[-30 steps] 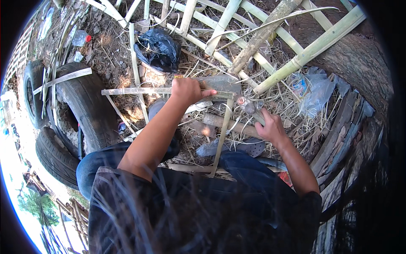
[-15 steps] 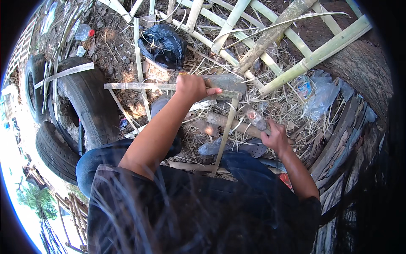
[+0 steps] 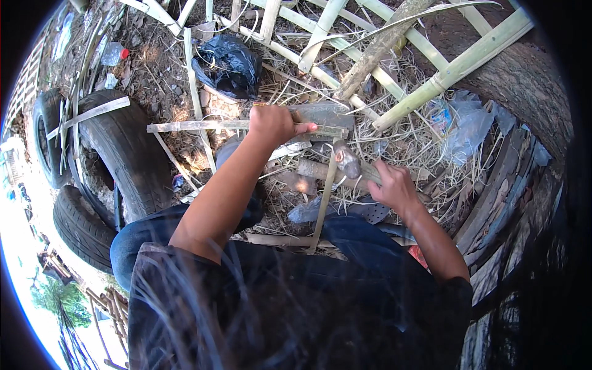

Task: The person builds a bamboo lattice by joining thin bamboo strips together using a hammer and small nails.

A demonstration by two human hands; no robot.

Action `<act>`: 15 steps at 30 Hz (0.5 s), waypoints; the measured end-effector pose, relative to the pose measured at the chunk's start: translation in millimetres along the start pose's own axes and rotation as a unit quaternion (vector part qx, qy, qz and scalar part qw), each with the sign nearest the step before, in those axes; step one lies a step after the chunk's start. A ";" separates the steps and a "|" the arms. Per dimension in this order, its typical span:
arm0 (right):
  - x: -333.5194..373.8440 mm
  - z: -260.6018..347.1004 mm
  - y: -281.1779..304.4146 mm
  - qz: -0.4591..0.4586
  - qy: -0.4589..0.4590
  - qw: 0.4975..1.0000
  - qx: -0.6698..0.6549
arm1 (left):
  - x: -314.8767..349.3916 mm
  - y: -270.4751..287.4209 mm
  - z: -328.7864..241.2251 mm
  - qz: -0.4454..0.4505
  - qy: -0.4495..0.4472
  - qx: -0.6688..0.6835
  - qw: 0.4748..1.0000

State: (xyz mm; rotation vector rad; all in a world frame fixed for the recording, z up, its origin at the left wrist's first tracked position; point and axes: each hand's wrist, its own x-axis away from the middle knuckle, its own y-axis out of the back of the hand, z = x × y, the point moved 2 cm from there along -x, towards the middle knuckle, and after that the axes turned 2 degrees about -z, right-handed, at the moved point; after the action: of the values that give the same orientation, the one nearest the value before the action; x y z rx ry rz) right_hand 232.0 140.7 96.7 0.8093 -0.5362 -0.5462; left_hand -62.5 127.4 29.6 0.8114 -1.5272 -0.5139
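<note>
My left hand [image 3: 271, 126] is closed round a flat bamboo strip [image 3: 197, 126] lying crosswise, its thumb pointing right along it. The strip's right end meets a second bamboo strip [image 3: 324, 203] that runs down toward my knee. Just beyond my left hand lies a flat grey slab-like piece [image 3: 324, 115], partly covered; I cannot tell what it is. My right hand [image 3: 394, 185] grips the wooden handle of a hammer [image 3: 347, 161]. Its head is raised close to where the two strips meet, apart from my left hand.
Old tyres [image 3: 126, 154] lie at the left. A bamboo lattice [image 3: 320, 37] stretches across the far side, near a black plastic bag [image 3: 228, 65]. Clear plastic wrapping [image 3: 465, 129] lies by a tree trunk [image 3: 512, 80] at the right. Bamboo shavings litter the ground around a round stick [image 3: 314, 168].
My right hand has moved slightly up and left, bringing the hammer head up and left toward the strips' meeting point. My left hand keeps its grip; the whole view has shifted slightly.
</note>
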 end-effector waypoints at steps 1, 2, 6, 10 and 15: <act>2.8 0.2 1.3 -0.011 0.030 0.999 -0.014 | 0.6 4.7 -3.0 0.001 0.000 0.001 1.000; 3.2 0.1 3.0 -0.010 0.029 0.999 -0.014 | 1.1 10.1 -6.1 0.019 0.010 -0.011 1.000; 4.2 0.9 3.5 -0.026 0.062 0.997 -0.031 | 1.0 10.8 -9.2 0.011 0.022 -0.069 0.997; -0.6 -8.8 -3.5 0.001 -0.044 0.999 0.018 | -1.8 6.0 -7.1 0.033 0.032 -0.076 0.996; 7.0 -8.3 11.0 -0.036 0.008 0.999 -0.018 | -5.8 -0.7 -3.6 0.051 0.022 -0.060 0.997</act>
State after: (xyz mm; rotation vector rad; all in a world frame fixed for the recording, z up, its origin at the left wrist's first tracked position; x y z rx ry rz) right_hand 245.1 146.9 102.2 0.7995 -0.4821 -0.6135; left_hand -58.9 131.7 25.7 0.6455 -1.4751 -0.5036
